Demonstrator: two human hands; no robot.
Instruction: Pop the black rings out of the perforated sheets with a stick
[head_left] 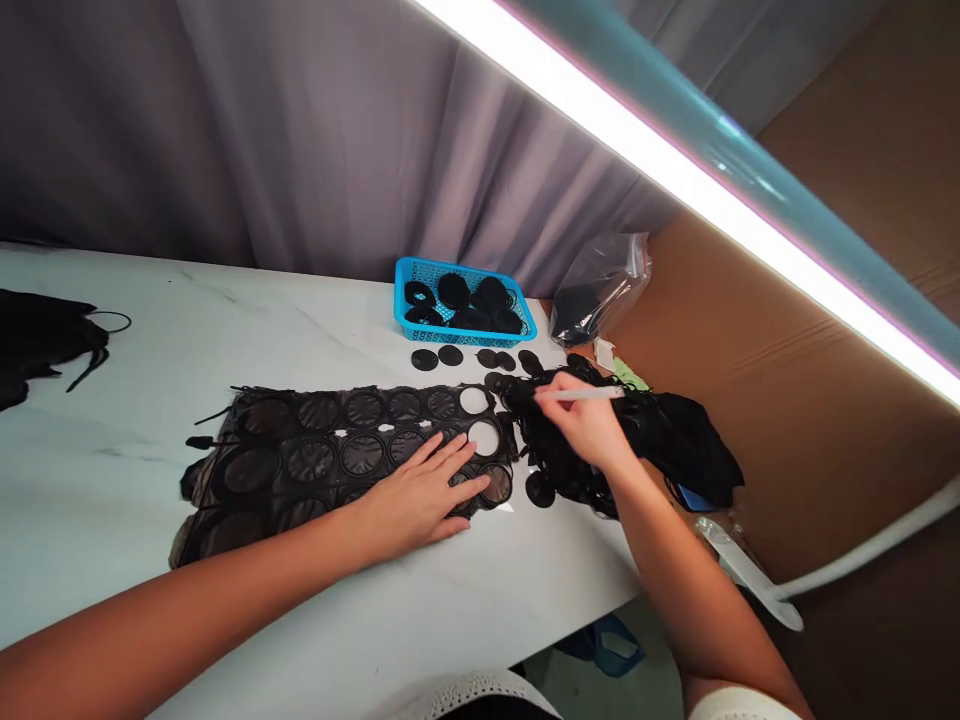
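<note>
A black sheet (315, 460) patterned with rows of circles lies on the white table, two of its circles showing white at the right end. My left hand (431, 490) rests flat on the sheet's right part, fingers spread. In my right hand (589, 425) is a slim white pen-like tool (600, 393), gripped between thumb and fingers; its exact kind is unclear. That hand is over a heap of black scraps (555, 460) just right of the sheet. Several loose black discs (424, 360) lie beyond the sheet, and one disc (540, 489) sits by the heap.
A blue basket (465, 336) with black round pieces stands at the back. Beside it is a clear zip bag (600, 290). More black material (45, 340) lies far left. A lamp tube (697, 180) crosses above; a brown panel (787, 420) borders the right.
</note>
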